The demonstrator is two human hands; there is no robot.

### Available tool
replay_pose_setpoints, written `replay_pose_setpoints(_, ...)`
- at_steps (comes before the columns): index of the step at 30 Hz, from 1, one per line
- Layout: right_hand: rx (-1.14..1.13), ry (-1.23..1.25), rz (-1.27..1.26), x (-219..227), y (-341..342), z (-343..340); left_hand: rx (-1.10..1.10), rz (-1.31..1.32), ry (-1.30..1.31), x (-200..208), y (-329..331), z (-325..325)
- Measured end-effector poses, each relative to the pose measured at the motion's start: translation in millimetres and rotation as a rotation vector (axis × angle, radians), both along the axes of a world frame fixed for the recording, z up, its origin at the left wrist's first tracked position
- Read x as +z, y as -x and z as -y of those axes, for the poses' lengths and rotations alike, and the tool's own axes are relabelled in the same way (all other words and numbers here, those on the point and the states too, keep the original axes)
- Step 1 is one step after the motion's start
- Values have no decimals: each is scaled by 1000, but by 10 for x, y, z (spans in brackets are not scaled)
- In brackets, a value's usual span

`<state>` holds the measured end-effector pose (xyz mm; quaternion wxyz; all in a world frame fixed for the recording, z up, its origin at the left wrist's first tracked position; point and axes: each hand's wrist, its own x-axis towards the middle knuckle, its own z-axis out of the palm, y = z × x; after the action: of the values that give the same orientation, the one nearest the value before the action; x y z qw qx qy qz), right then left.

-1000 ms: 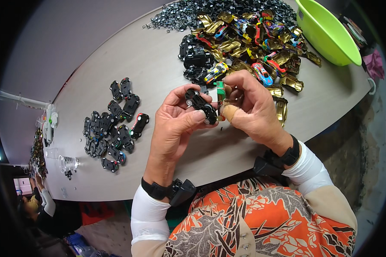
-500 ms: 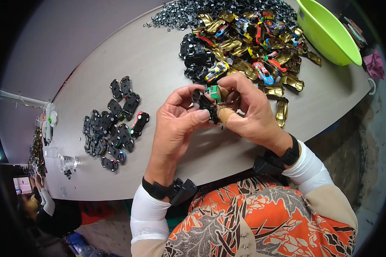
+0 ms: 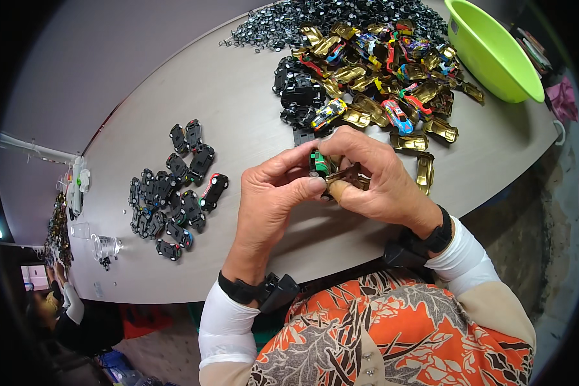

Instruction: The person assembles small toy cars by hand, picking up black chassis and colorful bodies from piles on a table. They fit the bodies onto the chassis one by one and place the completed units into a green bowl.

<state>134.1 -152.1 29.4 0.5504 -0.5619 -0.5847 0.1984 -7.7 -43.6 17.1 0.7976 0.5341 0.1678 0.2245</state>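
A small toy car (image 3: 320,163) with a green body and dark wheels is held between my two hands above the table. My left hand (image 3: 273,186) pinches it from the left, thumb along its near side. My right hand (image 3: 379,177) closes around the other end, its thumb and forefinger against the car; a brownish-gold part shows under those fingers. Exactly how body and base meet is hidden by the fingers. Just beyond the hands lie black car bases (image 3: 302,90) and a heap of gold and printed car bodies (image 3: 360,74).
At the left, several toy cars (image 3: 164,199) lie wheels up on the grey table (image 3: 238,241). Small wheel parts (image 3: 264,32) pile along the far edge. A lime-green basin (image 3: 495,55) stands far right. A clear cup (image 3: 104,246) and another person (image 3: 71,309) are at far left.
The green body, apart from the black base before, now sits over it between my fingers. Both hands have come closer together. The whole view has shifted slightly.
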Motion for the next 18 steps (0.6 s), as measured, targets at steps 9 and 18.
replay_pose_setpoints(9,-114,-24,25,-60,20,-3,39,-62,-449,-34,-45,86)
replay_pose_setpoints(18,-89,5,104,-61,12,3,107,-101,-709,-57,-13,108)
